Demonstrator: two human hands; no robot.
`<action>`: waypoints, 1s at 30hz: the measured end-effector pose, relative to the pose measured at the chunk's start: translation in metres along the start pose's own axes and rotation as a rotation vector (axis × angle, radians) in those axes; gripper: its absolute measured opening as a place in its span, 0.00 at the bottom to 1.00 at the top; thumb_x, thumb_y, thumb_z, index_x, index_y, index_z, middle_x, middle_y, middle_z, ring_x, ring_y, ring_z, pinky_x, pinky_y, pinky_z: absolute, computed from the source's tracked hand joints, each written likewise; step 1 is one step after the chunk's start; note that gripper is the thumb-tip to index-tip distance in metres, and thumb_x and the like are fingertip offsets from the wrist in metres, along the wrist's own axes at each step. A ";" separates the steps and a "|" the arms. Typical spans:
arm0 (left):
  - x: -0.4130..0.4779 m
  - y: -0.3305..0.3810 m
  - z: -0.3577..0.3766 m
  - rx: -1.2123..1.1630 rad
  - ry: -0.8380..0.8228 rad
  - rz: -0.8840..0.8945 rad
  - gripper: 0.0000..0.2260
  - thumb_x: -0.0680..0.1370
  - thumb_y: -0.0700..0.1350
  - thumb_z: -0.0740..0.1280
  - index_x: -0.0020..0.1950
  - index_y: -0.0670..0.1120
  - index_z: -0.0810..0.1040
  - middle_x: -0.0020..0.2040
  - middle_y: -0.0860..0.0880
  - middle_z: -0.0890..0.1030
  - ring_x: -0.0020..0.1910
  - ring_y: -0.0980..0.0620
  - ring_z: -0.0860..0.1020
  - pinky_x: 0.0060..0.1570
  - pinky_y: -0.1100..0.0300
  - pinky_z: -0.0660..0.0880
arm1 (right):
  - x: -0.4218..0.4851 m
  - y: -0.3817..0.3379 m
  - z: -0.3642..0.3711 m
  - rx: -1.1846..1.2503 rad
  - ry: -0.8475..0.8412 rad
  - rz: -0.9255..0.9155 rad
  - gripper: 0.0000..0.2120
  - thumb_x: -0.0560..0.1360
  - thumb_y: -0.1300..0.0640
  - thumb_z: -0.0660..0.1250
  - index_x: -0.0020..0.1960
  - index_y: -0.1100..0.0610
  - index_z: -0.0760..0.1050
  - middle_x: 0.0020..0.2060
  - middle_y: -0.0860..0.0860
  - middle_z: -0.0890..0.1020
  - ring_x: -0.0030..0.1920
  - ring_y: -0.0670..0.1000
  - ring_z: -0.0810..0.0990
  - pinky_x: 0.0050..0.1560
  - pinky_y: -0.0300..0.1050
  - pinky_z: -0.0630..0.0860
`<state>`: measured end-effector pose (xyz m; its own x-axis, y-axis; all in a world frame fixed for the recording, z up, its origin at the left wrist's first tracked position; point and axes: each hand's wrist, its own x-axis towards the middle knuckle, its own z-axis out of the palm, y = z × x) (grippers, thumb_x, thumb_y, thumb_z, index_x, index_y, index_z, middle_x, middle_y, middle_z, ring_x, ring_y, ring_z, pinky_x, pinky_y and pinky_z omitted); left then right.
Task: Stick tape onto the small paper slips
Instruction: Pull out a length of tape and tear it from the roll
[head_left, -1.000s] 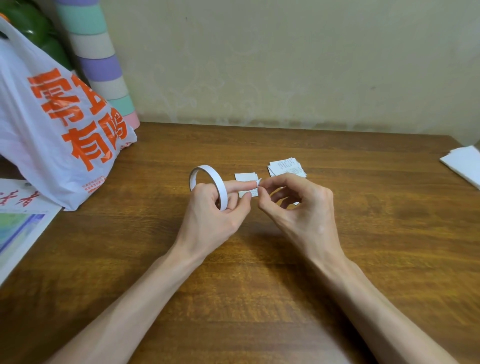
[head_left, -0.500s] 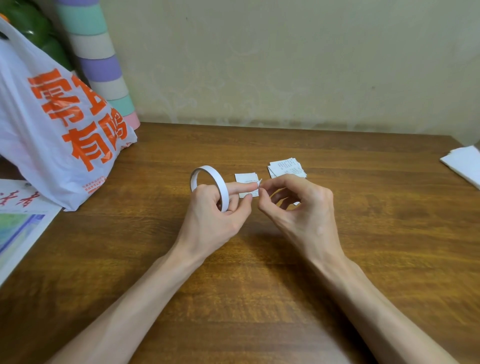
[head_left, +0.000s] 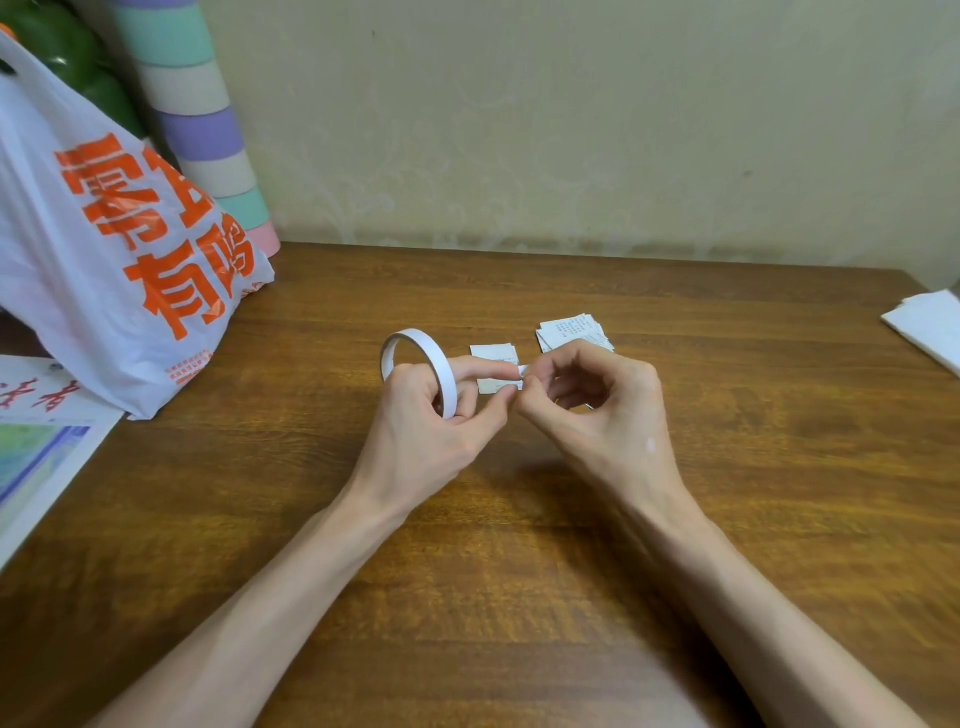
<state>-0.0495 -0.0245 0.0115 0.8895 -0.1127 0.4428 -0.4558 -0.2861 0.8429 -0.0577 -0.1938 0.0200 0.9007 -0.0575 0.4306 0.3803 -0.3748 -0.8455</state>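
One view only, from the person's head: it looks forward and down, close over the brown wooden counter. The left hand and right hand meet near its centre; a pale wall closes the far side.

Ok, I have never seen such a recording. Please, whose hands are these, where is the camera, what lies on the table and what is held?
There is no machine: a person works with bare hands, and one camera worn on the head looks down at them. The left hand holds a white tape roll; the right hand pinches the tape end pulled from it. On the wooden table lie a small paper slip and a stack of slips behind the hands. A white plastic bag with orange print stands at the left.
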 end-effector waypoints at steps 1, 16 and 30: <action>0.000 -0.001 0.000 0.003 0.003 0.002 0.06 0.78 0.38 0.75 0.51 0.50 0.87 0.24 0.47 0.62 0.24 0.55 0.59 0.31 0.69 0.64 | 0.000 0.000 0.000 0.008 -0.005 0.003 0.06 0.71 0.63 0.75 0.38 0.55 0.81 0.34 0.50 0.84 0.34 0.50 0.81 0.40 0.48 0.80; 0.002 -0.002 -0.001 0.020 0.089 -0.013 0.07 0.78 0.40 0.75 0.43 0.52 0.84 0.23 0.54 0.63 0.24 0.55 0.60 0.28 0.56 0.61 | -0.002 -0.001 0.001 0.032 -0.042 0.009 0.04 0.76 0.59 0.74 0.42 0.55 0.82 0.38 0.45 0.85 0.34 0.45 0.80 0.39 0.44 0.78; 0.001 0.000 0.000 0.034 0.084 -0.020 0.12 0.78 0.32 0.70 0.47 0.49 0.87 0.25 0.51 0.61 0.26 0.55 0.60 0.36 0.70 0.69 | -0.001 0.006 0.000 -0.031 0.008 -0.106 0.06 0.74 0.62 0.78 0.45 0.54 0.82 0.40 0.47 0.85 0.36 0.50 0.83 0.38 0.49 0.79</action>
<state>-0.0480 -0.0249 0.0119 0.8922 -0.0262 0.4510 -0.4349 -0.3199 0.8418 -0.0566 -0.1962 0.0145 0.8539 -0.0228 0.5199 0.4669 -0.4076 -0.7847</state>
